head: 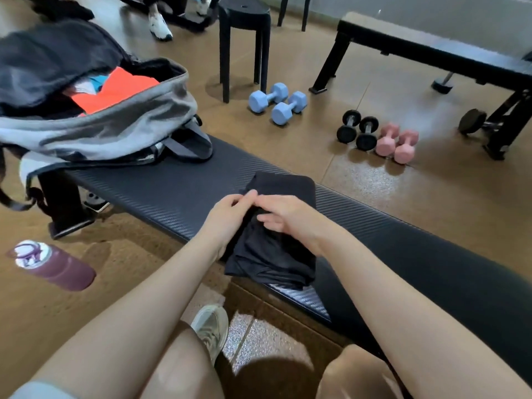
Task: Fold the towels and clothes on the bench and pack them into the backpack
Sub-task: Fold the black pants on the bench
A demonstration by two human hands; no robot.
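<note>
Far to the left of the fingers, a maroon metal water bottle [54, 266] lies on its side on the brown floor. Above it, at the bench's left end, the grey fabric backpack [115, 122] gapes open, with an orange folded garment [115, 92] showing inside. The long black padded bench [172, 197] runs from there toward the hands. The left hand [230, 214] has its fingers curled and pinching an upper fold of the black folded garment [273, 254], which lies flat on the bench directly beneath both hands. Just beside it, touching the same cloth, the right hand [288, 214] rests with its fingers loosely extended and slightly apart on the garment's middle. Beyond the fingertips, on the floor, sit two light-blue dumbbells [277, 103], then further right a pair of small black dumbbells [358, 129] touching two pink dumbbells [397, 142], and a second black weight bench [431, 53] behind them
</note>
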